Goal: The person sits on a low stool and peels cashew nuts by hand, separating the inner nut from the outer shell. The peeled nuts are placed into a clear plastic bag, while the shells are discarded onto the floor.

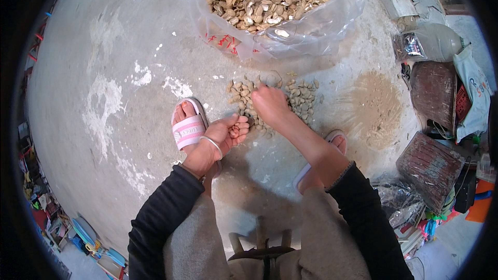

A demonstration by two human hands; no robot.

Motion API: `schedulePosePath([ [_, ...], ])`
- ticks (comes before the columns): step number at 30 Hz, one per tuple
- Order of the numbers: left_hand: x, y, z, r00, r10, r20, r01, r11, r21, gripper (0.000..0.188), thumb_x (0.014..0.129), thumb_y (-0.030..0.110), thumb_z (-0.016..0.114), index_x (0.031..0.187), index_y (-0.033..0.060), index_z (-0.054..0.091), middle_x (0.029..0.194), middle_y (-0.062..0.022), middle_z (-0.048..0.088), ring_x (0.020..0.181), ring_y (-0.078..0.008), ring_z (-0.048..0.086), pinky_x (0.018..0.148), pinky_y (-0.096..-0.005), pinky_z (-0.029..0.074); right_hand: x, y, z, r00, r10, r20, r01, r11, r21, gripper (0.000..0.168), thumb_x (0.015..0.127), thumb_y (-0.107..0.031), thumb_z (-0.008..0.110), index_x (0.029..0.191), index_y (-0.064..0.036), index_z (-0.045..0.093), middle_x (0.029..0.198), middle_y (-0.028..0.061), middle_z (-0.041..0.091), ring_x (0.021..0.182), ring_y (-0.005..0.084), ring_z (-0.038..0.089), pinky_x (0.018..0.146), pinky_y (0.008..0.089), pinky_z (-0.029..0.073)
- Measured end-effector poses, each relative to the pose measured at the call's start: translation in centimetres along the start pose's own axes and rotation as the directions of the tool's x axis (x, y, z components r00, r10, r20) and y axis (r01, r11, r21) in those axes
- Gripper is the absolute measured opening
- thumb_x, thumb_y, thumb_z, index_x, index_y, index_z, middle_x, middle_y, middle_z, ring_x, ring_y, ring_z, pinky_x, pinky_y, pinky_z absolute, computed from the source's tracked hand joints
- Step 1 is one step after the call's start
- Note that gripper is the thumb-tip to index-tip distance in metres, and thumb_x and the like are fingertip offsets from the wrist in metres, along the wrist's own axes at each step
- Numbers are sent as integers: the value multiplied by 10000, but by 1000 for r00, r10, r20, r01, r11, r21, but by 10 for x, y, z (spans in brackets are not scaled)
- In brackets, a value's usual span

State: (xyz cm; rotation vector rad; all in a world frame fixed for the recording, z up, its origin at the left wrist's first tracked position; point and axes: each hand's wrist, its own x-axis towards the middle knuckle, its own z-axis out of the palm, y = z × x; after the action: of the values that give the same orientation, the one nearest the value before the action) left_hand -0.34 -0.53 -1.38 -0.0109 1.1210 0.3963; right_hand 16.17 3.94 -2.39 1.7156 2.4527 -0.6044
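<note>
My left hand [229, 132] is palm up, just left of a loose pile of unshelled peanuts [242, 95] on the concrete floor. Its fingers curl over several small reddish-brown pieces that look like peanut kernels [234, 130]. My right hand [270, 103] reaches down into the middle of the pile, back of the hand up. Its fingertips are hidden, so whether it grips a peanut is unclear. More peanuts [301, 99], greyer in tone, lie right of that hand. Beyond the pile stands a clear plastic bag [303, 44] filled with peanut shells [268, 0].
My feet in pink-and-white slides [189, 131] flank the pile. Brown dirt [377, 105] covers the floor at right. A large plastic bottle [435, 41], a worn wooden board [430, 167] and crumpled clear plastic [400, 200] line the right side. Clutter [83, 233] sits at lower left.
</note>
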Motion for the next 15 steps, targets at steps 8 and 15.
schedulePosePath([
  [8,3,-3,-6,996,-91,-4,91,996,26,293,931,257,400,953,21,572,823,-51,609,757,-152,586,730,-291,485,-6,-4,-12,998,-40,46,40,999,-4,88,678,-36,570,723,-41,646,782,143,630,700,255,643,579,359,510],
  [15,2,-5,-7,993,-109,44,109,994,3,294,923,259,418,944,11,573,821,-57,610,758,-152,586,713,-286,489,-29,-5,-11,988,89,-126,-28,908,419,133,736,-125,560,671,-10,578,696,139,597,710,328,604,611,411,486],
])
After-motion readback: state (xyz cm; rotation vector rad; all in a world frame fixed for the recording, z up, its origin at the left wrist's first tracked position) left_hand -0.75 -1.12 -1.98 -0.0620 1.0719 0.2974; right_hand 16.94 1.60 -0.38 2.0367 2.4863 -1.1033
